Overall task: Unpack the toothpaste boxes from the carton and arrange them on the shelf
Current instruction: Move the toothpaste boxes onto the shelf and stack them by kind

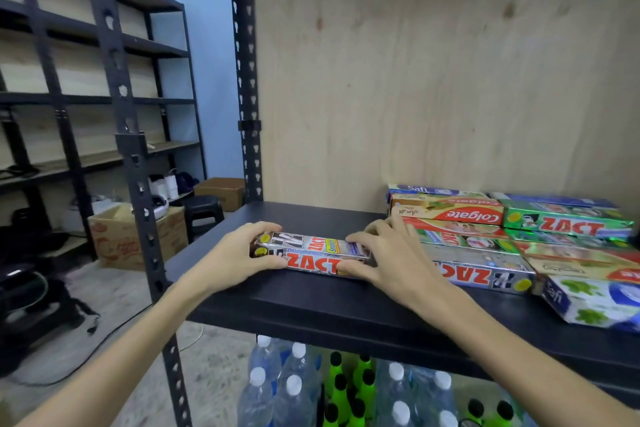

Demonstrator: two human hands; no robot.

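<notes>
Holding: both hands grip one silver ZACT box (pixel 311 255) that lies flat on the black shelf (pixel 311 308).
Left hand (pixel 239 253): fingers curled over the far edge of the box's left end, thumb on the near side.
Right hand (pixel 384 255): fingers bent over the box's right end, thumb pressed on the near face.
Row of boxes: just right of the right hand, toothpaste boxes lie packed side by side, among them a second silver ZACT box (pixel 485 274), a Colgate box (pixel 446 210), a green ZACT box (pixel 568 220) and a Safi box (pixel 592 302).
Carton: an open cardboard carton (pixel 121 239) sits on the floor, well to the left of the left hand.
Below the hands: capped bottles (pixel 294 388) stand under the shelf.
</notes>
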